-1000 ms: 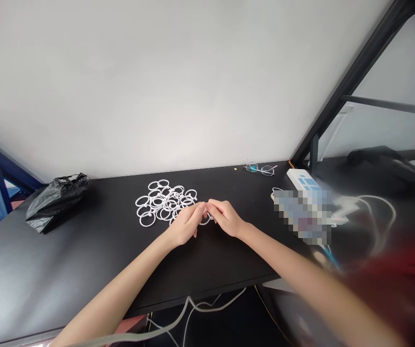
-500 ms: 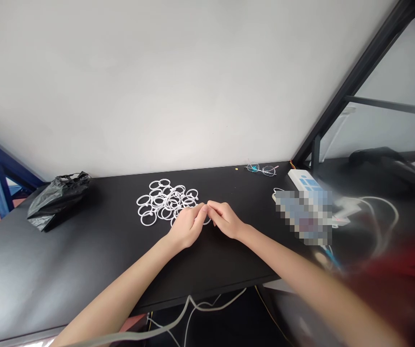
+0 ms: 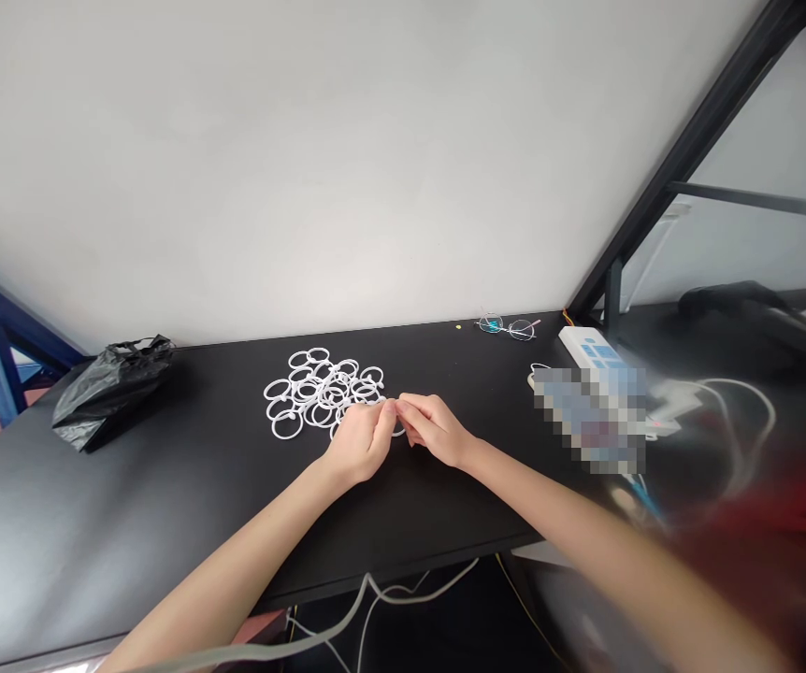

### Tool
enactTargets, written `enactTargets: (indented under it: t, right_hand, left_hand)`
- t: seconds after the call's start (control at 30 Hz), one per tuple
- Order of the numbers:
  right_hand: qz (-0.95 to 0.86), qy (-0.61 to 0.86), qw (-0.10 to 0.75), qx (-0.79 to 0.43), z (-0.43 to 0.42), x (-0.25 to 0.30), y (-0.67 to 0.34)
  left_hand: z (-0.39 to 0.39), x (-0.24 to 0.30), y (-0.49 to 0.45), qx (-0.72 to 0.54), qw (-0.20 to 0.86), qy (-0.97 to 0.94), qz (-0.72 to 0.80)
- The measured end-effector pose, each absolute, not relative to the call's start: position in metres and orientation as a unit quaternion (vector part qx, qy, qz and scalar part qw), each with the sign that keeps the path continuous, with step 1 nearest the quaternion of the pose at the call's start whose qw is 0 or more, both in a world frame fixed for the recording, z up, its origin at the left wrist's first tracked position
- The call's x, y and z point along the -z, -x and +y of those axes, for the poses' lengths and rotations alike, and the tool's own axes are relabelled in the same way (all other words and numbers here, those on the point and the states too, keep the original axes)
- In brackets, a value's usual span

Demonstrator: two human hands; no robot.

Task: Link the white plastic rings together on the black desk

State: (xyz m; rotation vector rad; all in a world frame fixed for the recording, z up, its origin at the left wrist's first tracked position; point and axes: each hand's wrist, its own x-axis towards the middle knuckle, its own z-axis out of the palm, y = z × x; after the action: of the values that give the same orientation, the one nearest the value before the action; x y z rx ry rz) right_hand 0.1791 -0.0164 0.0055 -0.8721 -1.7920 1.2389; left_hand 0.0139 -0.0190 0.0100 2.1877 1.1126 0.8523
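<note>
Over the near right edge of a pile of white plastic curtain rings (image 3: 333,393), my two hands meet fingertip to fingertip. My left hand (image 3: 361,444) is closed, with thumb and forefinger pinched together. My right hand (image 3: 438,430) is closed in a pinch too, touching the left thumb. Between and just under the fingers shows a white arc of a curtain ring (image 3: 400,431); the fingers hide most of it. The piled rings lie flat and overlap, and some carry a small loop on the rim.
A black plastic bag (image 3: 115,388) lies left on the black table (image 3: 221,505). Eyeglasses (image 3: 508,327) rest near the wall. At right are a white power strip (image 3: 578,341), a pixelated object (image 3: 582,416) and loose cables (image 3: 726,402). A pale cable (image 3: 347,608) hangs at the front edge.
My pinched fingertips have dipped slightly and shifted a little left, and the right fingers have turned a bit. The pile of rings looks the same.
</note>
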Motion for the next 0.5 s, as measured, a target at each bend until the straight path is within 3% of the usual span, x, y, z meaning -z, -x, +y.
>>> enactTargets:
  t: [0.2,0.33,0.5]
  right_hand:
    - [-0.712,0.345,0.386,-0.474,-0.016,-0.005,-0.179]
    - [-0.687,0.37,0.414,-0.469,-0.013,-0.005,-0.182]
    - [-0.666,0.401,0.437,-0.452,-0.009,-0.006,-0.187]
  left_hand:
    - [-0.018,-0.008,-0.011,-0.322,0.25,-0.817,0.407]
    - [-0.008,-0.015,0.007,-0.345,0.16,-0.83,0.407]
    - [0.014,-0.019,0.034,-0.406,0.053,-0.753,0.515]
